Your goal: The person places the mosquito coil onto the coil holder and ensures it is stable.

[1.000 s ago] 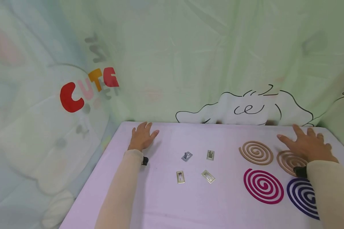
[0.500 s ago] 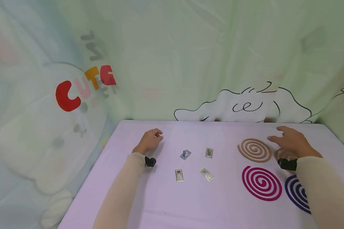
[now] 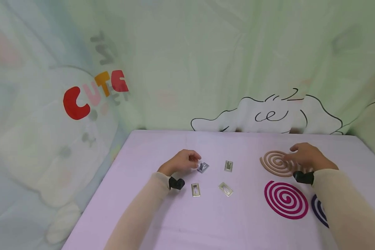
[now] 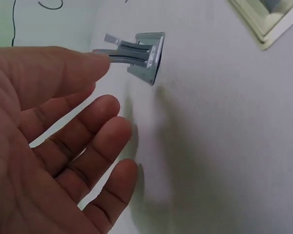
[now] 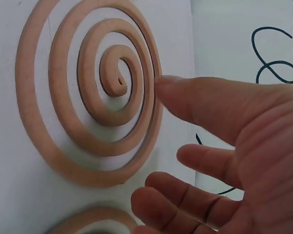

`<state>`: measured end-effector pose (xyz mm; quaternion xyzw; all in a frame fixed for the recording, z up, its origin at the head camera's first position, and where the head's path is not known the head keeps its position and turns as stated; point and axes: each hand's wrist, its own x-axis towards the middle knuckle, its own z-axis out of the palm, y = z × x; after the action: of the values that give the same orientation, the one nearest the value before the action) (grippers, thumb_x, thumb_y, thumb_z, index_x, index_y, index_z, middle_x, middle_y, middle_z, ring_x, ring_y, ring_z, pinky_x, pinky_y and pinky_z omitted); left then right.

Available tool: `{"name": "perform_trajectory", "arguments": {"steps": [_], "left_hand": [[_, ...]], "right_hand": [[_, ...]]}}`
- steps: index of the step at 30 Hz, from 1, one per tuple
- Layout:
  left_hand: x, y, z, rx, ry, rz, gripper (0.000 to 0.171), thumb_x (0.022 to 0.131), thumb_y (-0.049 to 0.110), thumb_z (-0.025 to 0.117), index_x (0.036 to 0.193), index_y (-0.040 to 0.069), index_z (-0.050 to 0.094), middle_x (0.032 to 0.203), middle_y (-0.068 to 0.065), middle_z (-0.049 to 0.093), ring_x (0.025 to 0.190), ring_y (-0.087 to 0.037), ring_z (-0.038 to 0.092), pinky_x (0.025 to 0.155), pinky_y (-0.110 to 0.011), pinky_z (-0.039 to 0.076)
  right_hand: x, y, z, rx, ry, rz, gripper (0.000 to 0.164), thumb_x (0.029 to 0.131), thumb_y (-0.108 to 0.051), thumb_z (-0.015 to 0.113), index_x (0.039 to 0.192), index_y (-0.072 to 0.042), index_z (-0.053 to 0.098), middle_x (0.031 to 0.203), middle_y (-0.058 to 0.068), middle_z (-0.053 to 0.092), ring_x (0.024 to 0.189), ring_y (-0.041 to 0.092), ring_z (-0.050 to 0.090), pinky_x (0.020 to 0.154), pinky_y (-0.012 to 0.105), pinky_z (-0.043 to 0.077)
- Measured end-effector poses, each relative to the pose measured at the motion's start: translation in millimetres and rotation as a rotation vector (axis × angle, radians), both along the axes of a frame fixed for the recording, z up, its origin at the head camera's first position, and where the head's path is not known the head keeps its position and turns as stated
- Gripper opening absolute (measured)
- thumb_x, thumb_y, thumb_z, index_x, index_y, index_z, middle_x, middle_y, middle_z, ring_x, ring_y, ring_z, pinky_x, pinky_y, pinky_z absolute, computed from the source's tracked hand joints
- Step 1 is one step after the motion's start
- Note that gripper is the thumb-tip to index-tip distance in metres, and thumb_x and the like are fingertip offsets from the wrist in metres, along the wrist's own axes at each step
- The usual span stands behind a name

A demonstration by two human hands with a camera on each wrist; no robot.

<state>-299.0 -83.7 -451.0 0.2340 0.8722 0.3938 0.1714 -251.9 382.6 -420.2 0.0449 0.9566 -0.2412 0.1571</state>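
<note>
In the head view my left hand (image 3: 182, 160) is at the grey metal mosquito coil stand (image 3: 203, 167) at the back left. Up close, the thumb (image 4: 88, 68) overlaps the stand's upright prongs (image 4: 134, 53); whether it touches them is unclear. The other fingers are loosely bent, with no grip visible. My right hand (image 3: 306, 156) is over the back brown mosquito coils. In the right wrist view its thumb tip is by the outer edge of one brown coil (image 5: 24, 73), fingers spread and loosely bent. A second brown coil (image 5: 102, 213) is partly hidden below.
Three more metal stands, one grey-green (image 3: 228, 166) and two pale gold, one of them a pale gold stand (image 3: 195, 190), lie mid-table. A magenta coil (image 3: 286, 199) and a navy coil (image 3: 313, 205), partly behind the right sleeve, are nearer. A printed curtain (image 3: 175, 69) borders the table.
My left hand has moved right and nearer to the grey stand, its fingers bending in. The right hand has moved left and lower over the brown coils. Coils and stands stay in place.
</note>
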Motion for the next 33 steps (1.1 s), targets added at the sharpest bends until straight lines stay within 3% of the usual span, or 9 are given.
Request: {"name": "perform_trajectory", "arguments": {"steps": [7,15,25,30,33], "left_hand": [[1.8,6,-8.6,-0.043,-0.015,0.0,0.033,0.086,0.01,0.083,0.117,0.007,0.073,0.107,-0.001,0.07,0.097,-0.011,0.061,0.09,-0.024,0.051],[3.3,10,-10.6,-0.021,-0.013,0.017,0.023,0.086,0.006,0.083,0.109,0.008,0.076,0.104,0.0,0.07,0.094,-0.013,0.056,0.083,-0.024,0.049],[5.3,14,-12.5,-0.015,0.035,0.006,0.008,0.089,0.001,0.08,0.095,0.005,0.077,0.098,-0.002,0.065,0.088,-0.01,0.054,0.075,-0.02,0.046],[4.5,15,-13.8,-0.026,0.044,-0.007,0.004,0.093,0.002,0.075,0.095,0.005,0.077,0.095,0.0,0.067,0.085,-0.009,0.053,0.073,-0.02,0.045],[3.5,15,-13.8,-0.022,0.045,-0.016,0.005,0.094,0.002,0.073,0.096,0.005,0.077,0.091,0.001,0.069,0.081,-0.008,0.054,0.07,-0.019,0.045]], "right_hand": [[3.1,-8,-4.1,-0.01,-0.028,0.008,0.097,0.089,-0.05,0.077,0.136,0.026,0.039,0.127,0.05,0.046,0.096,0.051,0.059,0.075,0.054,0.06],[3.7,-13,-5.0,-0.039,-0.045,-0.037,0.094,0.091,-0.047,0.077,0.135,0.027,0.038,0.119,0.045,0.052,0.088,0.044,0.061,0.069,0.046,0.06],[6.7,-11,-9.5,-0.04,-0.009,-0.045,0.086,0.091,-0.041,0.078,0.131,0.025,0.042,0.118,0.045,0.053,0.093,0.048,0.059,0.071,0.049,0.06],[9.4,-14,-11.0,-0.024,0.028,-0.067,0.083,0.09,-0.039,0.077,0.133,0.022,0.042,0.125,0.047,0.048,0.104,0.056,0.053,0.082,0.061,0.055],[10.6,-20,-12.0,0.008,0.118,-0.095,0.079,0.089,-0.035,0.078,0.133,0.021,0.044,0.126,0.047,0.048,0.108,0.059,0.05,0.089,0.069,0.049]]}}
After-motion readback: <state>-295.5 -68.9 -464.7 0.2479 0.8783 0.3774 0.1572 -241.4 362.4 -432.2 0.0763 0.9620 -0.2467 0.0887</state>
